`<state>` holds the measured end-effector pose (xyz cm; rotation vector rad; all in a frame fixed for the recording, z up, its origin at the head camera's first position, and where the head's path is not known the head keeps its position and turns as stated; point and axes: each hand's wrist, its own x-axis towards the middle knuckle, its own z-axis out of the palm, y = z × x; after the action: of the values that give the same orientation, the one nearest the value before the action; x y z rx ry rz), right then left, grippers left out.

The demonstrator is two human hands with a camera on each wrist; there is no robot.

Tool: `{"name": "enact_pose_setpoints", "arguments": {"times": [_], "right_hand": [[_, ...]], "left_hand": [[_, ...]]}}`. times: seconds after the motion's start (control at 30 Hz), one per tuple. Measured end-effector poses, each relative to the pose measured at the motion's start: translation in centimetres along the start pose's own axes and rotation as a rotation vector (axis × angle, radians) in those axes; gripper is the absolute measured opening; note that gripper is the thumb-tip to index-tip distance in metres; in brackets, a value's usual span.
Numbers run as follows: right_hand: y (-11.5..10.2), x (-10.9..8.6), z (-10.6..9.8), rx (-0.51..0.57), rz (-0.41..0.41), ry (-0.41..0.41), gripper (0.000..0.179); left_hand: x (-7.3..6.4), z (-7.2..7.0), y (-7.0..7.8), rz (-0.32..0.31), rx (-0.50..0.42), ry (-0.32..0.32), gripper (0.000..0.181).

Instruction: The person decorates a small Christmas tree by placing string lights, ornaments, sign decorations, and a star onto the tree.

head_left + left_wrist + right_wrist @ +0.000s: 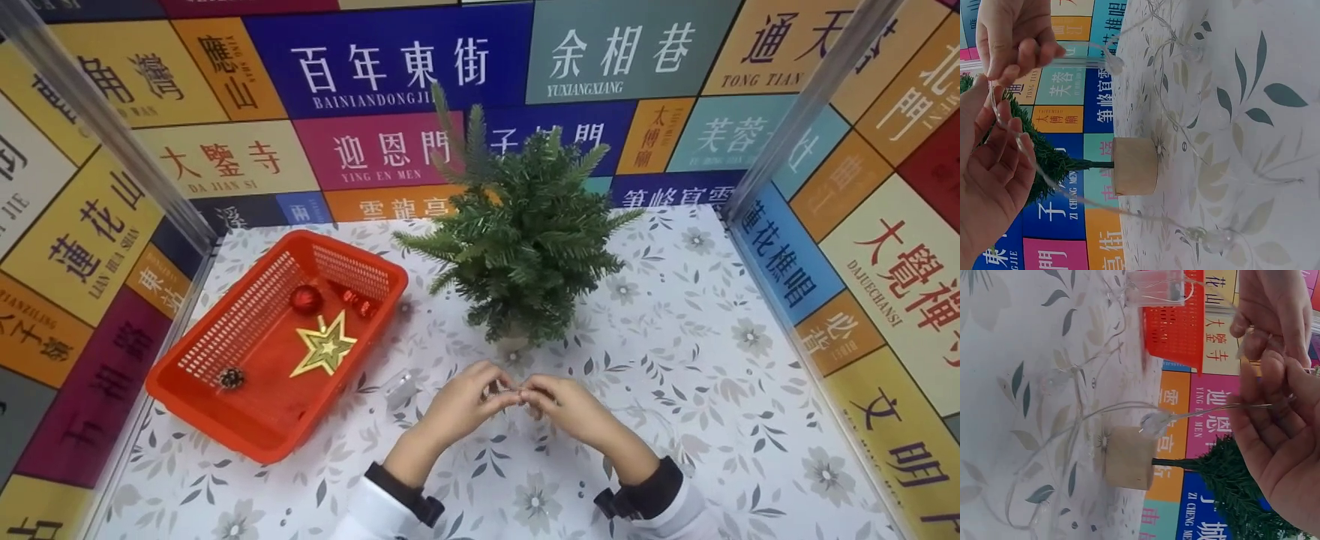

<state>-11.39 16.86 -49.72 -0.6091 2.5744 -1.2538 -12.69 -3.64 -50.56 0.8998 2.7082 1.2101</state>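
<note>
My left hand [463, 401] and right hand [568, 409] meet in front of the small artificial Christmas tree [525, 232], fingertips together. Both pinch a thin clear string-light wire [1081, 197] between thumb and fingers. From the hands the wire hangs down with clear bulbs on it, one bulb [1155, 423] showing in the right wrist view and another bulb [1217, 239] in the left wrist view. More of the strand lies loosely on the patterned cloth. Its clear battery box [1157, 288] rests left of my left hand. The exact spot where the fingertips meet is partly hidden.
A red plastic basket [191, 409] stands at the left, holding a gold star [328, 346], a red ball [305, 298], a pinecone [231, 377] and small red ornaments [358, 304]. The tree stands on a wooden base [1135, 166]. Printed panels enclose the back and sides.
</note>
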Motion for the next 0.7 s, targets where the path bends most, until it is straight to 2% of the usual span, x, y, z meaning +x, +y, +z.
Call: {"name": "enact_pose_setpoints", "arguments": {"times": [0.13, 0.2, 0.33, 0.43, 0.57, 0.7], "right_hand": [[-0.5, -0.7, -1.2, 0.037, 0.005, 0.02, 0.025], [-0.8, -1.0, -1.8, 0.047, -0.014, 0.049, 0.024], [-1.6, -1.6, -2.9, 0.06, -0.063, 0.125, 0.021], [-2.1, -2.1, -3.8, 0.047, -0.083, 0.189, 0.019], [-2.5, -2.6, -4.8, 0.047, -0.116, 0.297, 0.015], [-2.6, -3.0, -5.7, 0.065, -0.157, 0.409, 0.015]], "left_hand": [[-0.6, -0.1, -1.0, 0.012, -0.013, -0.031, 0.06], [-0.8, -0.3, -1.5, -0.01, 0.018, -0.066, 0.064], [-1.4, -0.6, -2.5, -0.053, 0.123, -0.164, 0.036], [-1.7, -0.8, -3.3, -0.043, 0.185, -0.226, 0.018], [-2.3, -1.5, -4.2, -0.051, 0.213, -0.242, 0.012], [-2.7, -2.2, -4.9, -0.106, 0.205, -0.247, 0.013]]}}
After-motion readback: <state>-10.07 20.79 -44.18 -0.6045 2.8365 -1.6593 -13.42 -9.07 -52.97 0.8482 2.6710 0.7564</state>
